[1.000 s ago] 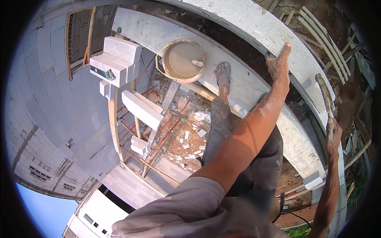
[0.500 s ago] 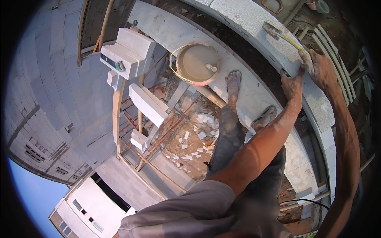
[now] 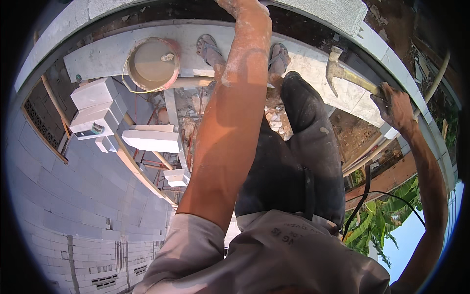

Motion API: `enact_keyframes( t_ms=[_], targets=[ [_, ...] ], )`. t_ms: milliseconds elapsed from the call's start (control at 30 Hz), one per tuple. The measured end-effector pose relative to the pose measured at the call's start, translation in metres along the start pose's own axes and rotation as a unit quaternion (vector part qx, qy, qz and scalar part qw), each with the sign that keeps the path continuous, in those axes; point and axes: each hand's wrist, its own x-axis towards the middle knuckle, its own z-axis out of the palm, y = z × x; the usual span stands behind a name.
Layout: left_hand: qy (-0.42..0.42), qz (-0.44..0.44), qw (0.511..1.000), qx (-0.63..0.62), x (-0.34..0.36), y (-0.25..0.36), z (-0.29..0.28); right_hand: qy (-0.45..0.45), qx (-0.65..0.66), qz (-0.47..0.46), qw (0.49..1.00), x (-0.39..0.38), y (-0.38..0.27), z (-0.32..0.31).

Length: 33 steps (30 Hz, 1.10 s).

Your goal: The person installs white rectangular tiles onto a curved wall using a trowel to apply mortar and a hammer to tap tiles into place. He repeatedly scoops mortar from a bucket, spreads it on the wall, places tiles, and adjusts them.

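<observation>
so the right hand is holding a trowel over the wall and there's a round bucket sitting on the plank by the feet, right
Not quite. The head view shows the right hand gripping a hammer, not a trowel, held over the wall. The rest holds: a round bucket sits on the plank near the feet.
</observation>
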Motion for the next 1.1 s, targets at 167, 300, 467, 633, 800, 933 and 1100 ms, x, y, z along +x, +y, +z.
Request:
enact_keyframes(
  t_ms=[167, 300, 467, 633, 800, 933, 1100],
  targets=[
    [-0.061, 0.068, 0.995, 0.034, -0.005, -0.003, -0.007, -0.047, -0.001, 0.052, 0.998, 0.044, -0.036, 0.077],
    [-0.135, 0.280, 0.923, 0.227, 0.015, -0.004, -0.027, 0.116, 0.029, 0.043, 0.992, 0.086, -0.024, 0.083],
    [-0.207, 0.282, 0.905, 0.242, 0.025, -0.008, -0.040, 0.095, 0.030, 0.035, 0.994, 0.091, -0.024, 0.079],
    [-0.172, 0.091, 0.972, 0.128, 0.001, 0.003, -0.019, 0.041, 0.073, -0.036, 0.996, 0.049, -0.030, 0.065],
    [-0.119, 0.050, 0.983, 0.128, -0.009, 0.012, -0.002, 0.147, -0.003, 0.011, 0.989, 0.076, -0.019, 0.061],
    [-0.202, 0.102, 0.959, 0.172, -0.013, 0.012, -0.010, 0.179, 0.004, 0.036, 0.983, 0.090, -0.023, 0.089],
    [-0.183, 0.161, 0.944, 0.221, -0.006, 0.006, -0.012, 0.180, -0.072, -0.063, 0.979, 0.099, -0.021, 0.107]
  ],
)
